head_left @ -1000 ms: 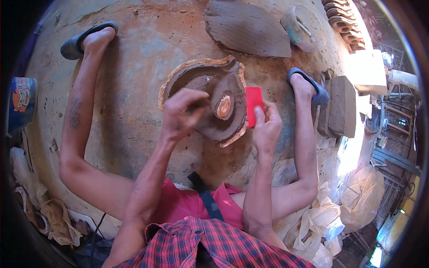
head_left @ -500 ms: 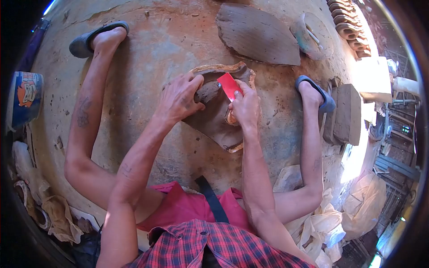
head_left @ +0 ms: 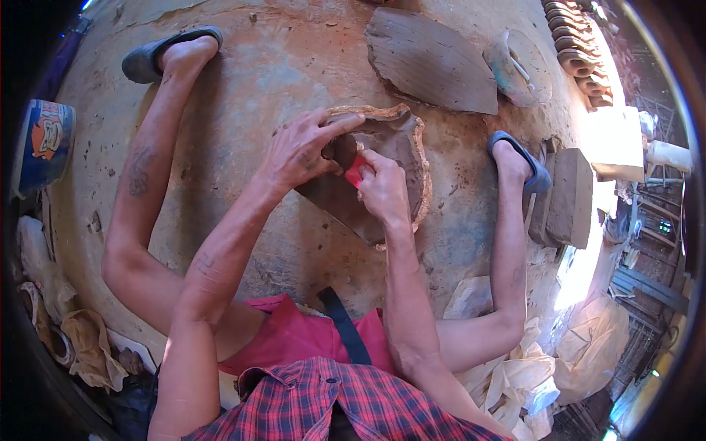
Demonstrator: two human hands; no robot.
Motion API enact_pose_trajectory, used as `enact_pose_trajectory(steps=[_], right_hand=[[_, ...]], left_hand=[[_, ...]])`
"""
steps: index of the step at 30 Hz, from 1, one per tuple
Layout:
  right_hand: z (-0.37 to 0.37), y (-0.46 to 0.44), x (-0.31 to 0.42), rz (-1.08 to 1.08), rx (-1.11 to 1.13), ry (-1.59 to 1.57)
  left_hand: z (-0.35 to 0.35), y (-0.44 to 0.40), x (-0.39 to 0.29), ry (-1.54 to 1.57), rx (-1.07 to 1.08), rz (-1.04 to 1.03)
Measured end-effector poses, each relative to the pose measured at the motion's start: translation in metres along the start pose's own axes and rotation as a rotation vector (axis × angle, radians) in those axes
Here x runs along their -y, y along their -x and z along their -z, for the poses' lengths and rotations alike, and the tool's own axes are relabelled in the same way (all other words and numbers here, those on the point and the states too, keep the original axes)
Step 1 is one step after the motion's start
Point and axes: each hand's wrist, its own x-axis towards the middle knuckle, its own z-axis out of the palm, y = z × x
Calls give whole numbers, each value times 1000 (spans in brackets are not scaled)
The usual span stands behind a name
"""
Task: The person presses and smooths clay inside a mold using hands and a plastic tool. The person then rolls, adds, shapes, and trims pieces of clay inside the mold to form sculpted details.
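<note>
A mold with a rough tan rim (head_left: 423, 173), lined with dark grey clay, lies on the floor between my legs. Over its left side is my left hand (head_left: 301, 147), thumb and fingers spread around a raised dark clay part (head_left: 340, 150). Whether the fingers press on that clay is hard to tell. My right hand (head_left: 384, 185) grips a red flat scraper (head_left: 354, 172), its edge against the clay beside my left thumb. Part of the scraper is hidden by my fingers.
Beyond the mold lie a large clay slab (head_left: 430, 60) and a round container (head_left: 518, 67). Clay blocks (head_left: 571, 198) stand right of my right foot. A blue bucket (head_left: 45, 147) is at the far left; crumpled sheets (head_left: 592, 342) lie at the lower right.
The right hand has brought the red scraper left and down onto the clay inside the mold. My left hand has come over the mold's left side, and its fingers have spread.
</note>
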Motion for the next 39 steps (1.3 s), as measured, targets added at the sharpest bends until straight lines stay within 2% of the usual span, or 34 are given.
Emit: enact_pose_trajectory(steps=[1,2,4,5,7,8,9,10,12,13,15,16,18,20,21,22,24,25,27,28,30,31,32,33,34,36,37,38,39], right_hand=[[4,2,7,-129,60,-101],[9,5,14,-122,55,-101],[22,16,25,-121,-85,-392],[33,20,27,-115,-210,-358],[62,31,28,-211,-508,-334],[77,38,4,-163,-617,-147],[89,48,-28,-117,-721,42],[99,62,-51,-109,-727,39],[111,87,-69,-301,-534,238],[109,98,-67,-304,-537,235],[98,111,-12,159,-545,385],[93,119,11,204,-390,204],[85,129,29,250,-268,25],[84,133,32,151,-70,-156],[87,136,24,-12,-37,-271],[89,138,14,-15,-44,-277],[95,138,-10,-36,-376,-255],[97,139,-28,-37,-378,-259],[100,136,-56,-156,-554,87],[101,135,-62,-156,-557,83],[104,131,-57,-117,-350,280],[103,133,-51,-113,-359,279],[102,136,-27,-88,-406,121],[99,139,-6,-65,-442,-38],[92,140,13,-63,-435,-37],[78,142,40,297,-434,-102],[74,137,39,208,-373,-223],[77,124,45,214,-367,-228],[84,107,53,111,-514,-510]], left_hand=[[0,0,2,-10,-22,-66],[7,-6,5,-14,-29,-71],[26,-11,5,242,-62,-55],[33,-9,3,246,-55,-50],[50,-16,0,490,-366,-26],[55,-15,-4,487,-371,-38],[60,-8,-10,770,-377,93],[64,1,-15,1052,-375,229],[57,21,-24,1023,-352,212],[50,31,-37,1131,-261,250],[25,44,-68,1226,-134,336],[6,51,-86,1215,-91,386],[-24,69,-110,1382,109,523],[-47,86,-130,1574,161,630],[-47,94,-133,1605,177,681],[-47,102,-133,1599,185,681],[-48,113,-126,1924,60,706],[-49,118,-121,1873,41,690],[-47,120,-114,1851,50,722],[-46,121,-113,1833,60,763],[-47,116,-116,1820,4,756],[-49,109,-120,1815,-59,745],[-49,98,-132,1816,-62,736],[-48,88,-151,1617,-199,738],[-51,81,-168,1412,-328,740],[-64,77,-192,1065,-337,322],[-66,77,-198,1060,-346,324],[-61,76,-205,1320,-181,196],[-54,74,-210,1568,-8,57]])
